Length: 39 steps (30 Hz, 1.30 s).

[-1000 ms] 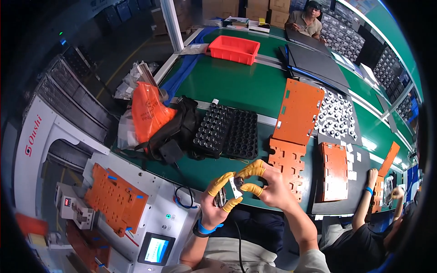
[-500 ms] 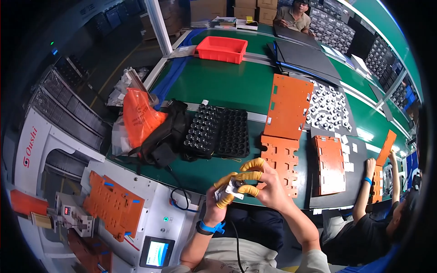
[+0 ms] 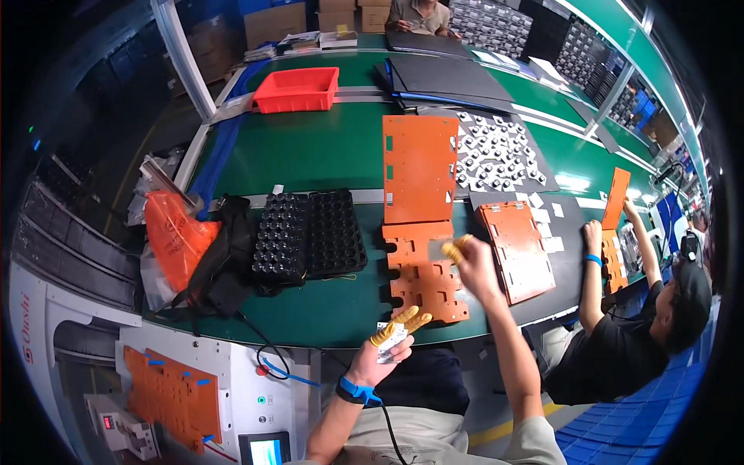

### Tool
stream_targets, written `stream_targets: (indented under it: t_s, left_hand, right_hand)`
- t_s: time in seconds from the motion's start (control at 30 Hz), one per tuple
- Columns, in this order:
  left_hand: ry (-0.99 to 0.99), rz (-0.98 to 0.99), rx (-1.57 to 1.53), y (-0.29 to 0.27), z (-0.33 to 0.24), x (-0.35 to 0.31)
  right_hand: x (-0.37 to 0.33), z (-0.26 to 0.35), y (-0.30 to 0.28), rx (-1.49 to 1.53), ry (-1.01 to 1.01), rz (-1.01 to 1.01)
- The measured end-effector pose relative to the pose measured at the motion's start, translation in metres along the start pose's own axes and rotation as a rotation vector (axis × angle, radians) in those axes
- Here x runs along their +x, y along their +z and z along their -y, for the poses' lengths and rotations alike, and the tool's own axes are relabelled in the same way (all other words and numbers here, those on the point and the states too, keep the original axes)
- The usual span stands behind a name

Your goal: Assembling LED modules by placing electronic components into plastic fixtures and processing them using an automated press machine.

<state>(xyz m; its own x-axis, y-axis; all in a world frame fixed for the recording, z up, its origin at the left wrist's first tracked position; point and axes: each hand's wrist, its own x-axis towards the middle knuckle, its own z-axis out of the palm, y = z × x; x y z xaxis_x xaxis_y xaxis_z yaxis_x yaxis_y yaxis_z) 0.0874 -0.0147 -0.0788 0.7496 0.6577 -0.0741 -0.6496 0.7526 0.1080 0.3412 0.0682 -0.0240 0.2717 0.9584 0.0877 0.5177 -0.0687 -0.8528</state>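
My left hand (image 3: 383, 347), in yellow finger cots and with a blue wrist strap, is closed round a small stack of white flat pieces (image 3: 392, 341) near the table's front edge. Two of its fingers point out past them. Farther right and forward, my right hand (image 3: 471, 260) is over the open orange fixture plate (image 3: 422, 271), its cot-covered fingertips pressed together. A greyish patch shows beside them; whether they hold it, I cannot make out. The fixture has notches and slots, and its orange lid (image 3: 420, 167) lies folded back behind it.
Black trays of round parts (image 3: 280, 236) stand left of the fixture, beside a black bag (image 3: 225, 256). A closed orange fixture (image 3: 517, 249) is on the right. Many white pieces with black round parts (image 3: 496, 155) lie behind. A co-worker (image 3: 635, 333) sits at the right.
My hands have come apart: the right went forward over the open fixture, while the left stays low with white pieces. The small black-topped white part once between them no longer shows. The view has turned right.
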Motion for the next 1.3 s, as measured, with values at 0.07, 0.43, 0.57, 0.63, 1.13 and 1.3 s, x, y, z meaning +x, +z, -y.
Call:
stream_targets:
  t_s: [0.07, 0.43, 0.57, 0.63, 1.13, 1.3]
  left_hand:
    - [-0.024, -0.051, 0.003, 0.004, -0.001, 0.003]
    - [0.07, -0.081, 0.075, 0.004, -0.016, -0.01]
    - [0.164, -0.129, 0.126, -0.02, -0.016, -0.013]
    - [0.198, -0.152, 0.043, -0.012, -0.026, -0.021]
    - [0.379, -0.349, -0.133, -0.025, -0.053, -0.088]
    - [0.08, 0.064, -0.157, -0.033, -0.068, -0.095]
  right_hand:
    - [0.029, -0.04, -0.015, -0.35, -0.014, -0.043]
    - [0.07, -0.082, -0.011, -0.252, 0.356, 0.226]
    - [0.061, -0.057, 0.003, -0.881, -0.068, -0.086]
    - [0.047, 0.005, 0.029, -0.866, -0.1, -0.047]
    - [-0.002, 0.159, 0.253, -0.532, -0.516, 0.304]
    - [0.0, 0.165, 0.232, -0.374, -0.451, 0.347]
